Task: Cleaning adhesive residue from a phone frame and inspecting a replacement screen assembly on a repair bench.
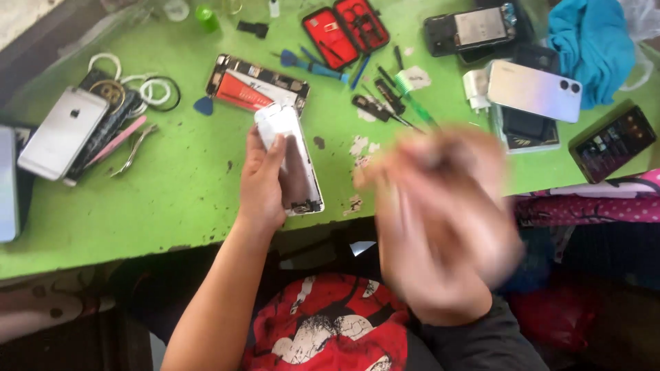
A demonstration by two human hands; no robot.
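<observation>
Single head-worn view, looking steeply down from above.

Faces forward and down over a green worktable (pixel 172 206), with the near table edge crossing the lower middle of the frame and the wearer's own lap and red-printed shirt (pixel 330 330) filling the bottom. Close enough to take in only the near part of the tabletop, cut off at top, left and right. Tilted slightly, so the table edge slopes up toward the right. Right hand (pixel 440 227) very near the lens and smeared by motion; left hand (pixel 265 185) sharper, farther off at the table edge. No second view to share any part with.
</observation>
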